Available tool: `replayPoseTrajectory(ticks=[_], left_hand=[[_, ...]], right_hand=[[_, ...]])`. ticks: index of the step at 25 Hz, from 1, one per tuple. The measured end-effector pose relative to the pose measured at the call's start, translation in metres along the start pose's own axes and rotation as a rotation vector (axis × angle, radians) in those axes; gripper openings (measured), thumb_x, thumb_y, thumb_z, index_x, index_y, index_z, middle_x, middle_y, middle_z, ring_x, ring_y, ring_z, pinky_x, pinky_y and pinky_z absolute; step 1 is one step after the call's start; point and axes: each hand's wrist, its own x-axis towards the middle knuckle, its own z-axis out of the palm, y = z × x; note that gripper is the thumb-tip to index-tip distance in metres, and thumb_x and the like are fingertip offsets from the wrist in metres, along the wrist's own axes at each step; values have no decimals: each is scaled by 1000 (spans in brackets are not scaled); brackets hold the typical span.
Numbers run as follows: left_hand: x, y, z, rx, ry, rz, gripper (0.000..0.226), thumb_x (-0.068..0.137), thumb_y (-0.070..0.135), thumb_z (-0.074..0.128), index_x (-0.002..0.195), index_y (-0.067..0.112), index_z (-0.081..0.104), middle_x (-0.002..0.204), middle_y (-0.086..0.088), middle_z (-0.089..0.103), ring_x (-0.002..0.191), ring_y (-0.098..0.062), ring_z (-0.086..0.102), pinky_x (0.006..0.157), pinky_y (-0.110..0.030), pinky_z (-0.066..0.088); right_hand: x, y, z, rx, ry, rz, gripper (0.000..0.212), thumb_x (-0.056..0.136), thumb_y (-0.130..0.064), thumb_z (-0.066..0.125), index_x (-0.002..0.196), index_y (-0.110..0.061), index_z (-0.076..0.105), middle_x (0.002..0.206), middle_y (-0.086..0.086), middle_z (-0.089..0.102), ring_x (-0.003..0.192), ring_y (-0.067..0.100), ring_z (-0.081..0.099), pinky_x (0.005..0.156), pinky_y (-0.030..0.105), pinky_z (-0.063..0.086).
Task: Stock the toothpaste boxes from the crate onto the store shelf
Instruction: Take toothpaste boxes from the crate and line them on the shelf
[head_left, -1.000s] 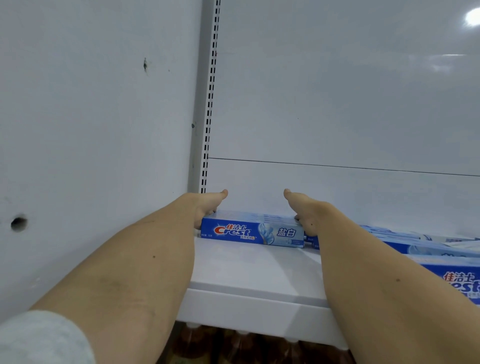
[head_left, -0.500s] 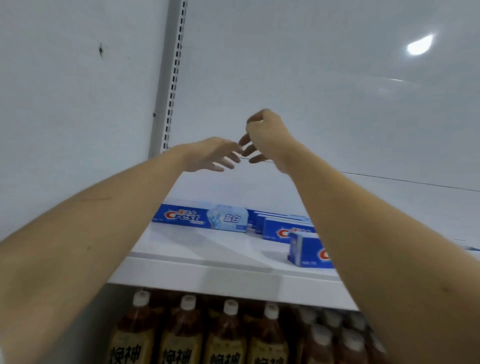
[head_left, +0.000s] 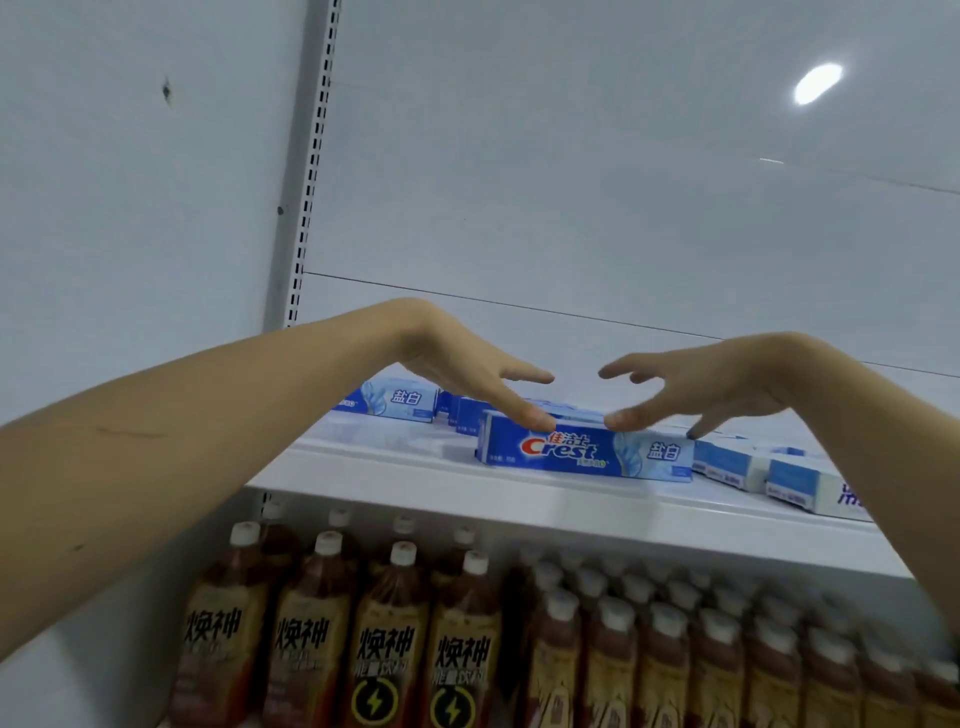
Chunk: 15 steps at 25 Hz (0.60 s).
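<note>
Landmark: front toothpaste box (head_left: 584, 452), lying lengthwise near the front lip of the white shelf (head_left: 395, 467), label facing outward, presumably for display.
Left hand (head_left: 467, 371): fingers straight and spread; one fingertip touches the box's top edge near its left end; nothing gripped.
Right hand (head_left: 696, 387): fingers loosely splayed; tips rest on the box's top toward its right half; nothing gripped.
Purpose (judged): both hands appear to nudge the box square with the shelf edge.
Other toothpaste boxes (head_left: 405, 400): behind and right of the landmark.
Drink bottles (head_left: 384, 634): on the tier below.
Crate: not visible.
</note>
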Motion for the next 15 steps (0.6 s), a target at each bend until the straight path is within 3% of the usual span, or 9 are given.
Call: replayPoseTrajectory(ticks=[3, 7, 11, 13, 15], left_hand=[[9, 6, 17, 126, 34, -65, 90, 84, 69, 53, 155, 39, 6, 158, 12, 25, 144, -15, 27, 118, -39, 23], [16, 5, 22, 110, 4, -124, 87, 85, 72, 45, 155, 40, 3, 160, 10, 21, 146, -18, 23, 120, -43, 18], [21, -4, 13, 211, -49, -139, 84, 86, 73, 40, 154, 44, 1, 162, 9, 18, 148, -21, 18, 121, -46, 13], [30, -15, 6, 318, -45, -173, 83, 87, 73, 38, 153, 45, -2, 163, 8, 15, 148, -23, 17, 121, -45, 13], [45, -31, 1, 383, -21, -217, 83, 86, 75, 37, 152, 47, -5, 163, 6, 15, 147, -26, 21, 119, -45, 18]], right_hand=[[4, 11, 5, -53, -22, 1, 102, 61, -43, 81, 148, -39, 29, 159, 1, 21, 138, 27, 35, 110, 45, 40], [18, 17, 11, -228, 9, 80, 99, 71, -39, 82, 150, -36, 24, 155, 4, 27, 135, 31, 39, 105, 52, 44], [32, 31, 16, -130, 14, 60, 99, 71, -37, 83, 151, -31, 24, 133, 3, 40, 117, 26, 53, 89, 37, 57], [43, 34, 19, -90, 37, 25, 103, 69, -40, 84, 151, -32, 22, 140, 4, 39, 117, 25, 53, 87, 34, 57], [57, 34, 22, -118, 86, -7, 105, 70, -44, 83, 152, -33, 19, 148, 5, 37, 121, 25, 51, 96, 38, 52]])
